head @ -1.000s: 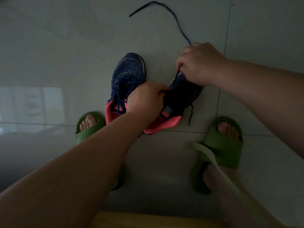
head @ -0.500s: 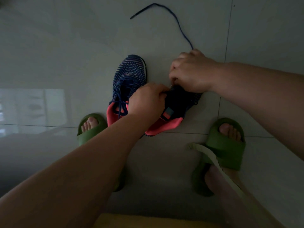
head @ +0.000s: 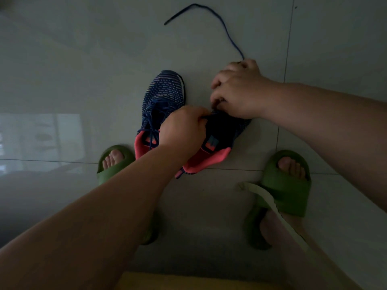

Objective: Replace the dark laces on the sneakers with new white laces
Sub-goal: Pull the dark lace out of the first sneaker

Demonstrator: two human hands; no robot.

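Observation:
Two dark blue knit sneakers with pink heels stand side by side on the floor. The left sneaker (head: pixel 163 95) keeps its dark lace threaded. My left hand (head: pixel 183 128) grips the right sneaker (head: pixel 222 135) at its tongue. Over that shoe's front, my right hand (head: pixel 236 91) pinches its dark lace (head: pixel 228 36), whose loose end trails away across the floor behind the hand. A white lace (head: pixel 270 204) lies draped over my right foot. The right sneaker's toe is hidden under my right hand.
My feet in green slippers flank the shoes, the left slipper (head: pixel 113 164) and the right slipper (head: pixel 287 185). The floor (head: pixel 83 59) is glossy grey tile with seams. A yellow edge (head: pixel 188 281) shows at the bottom of the view.
My right hand has moved nearer along the right sneaker toward my left hand. The short lace end that hung at the shoe's right side is no longer visible.

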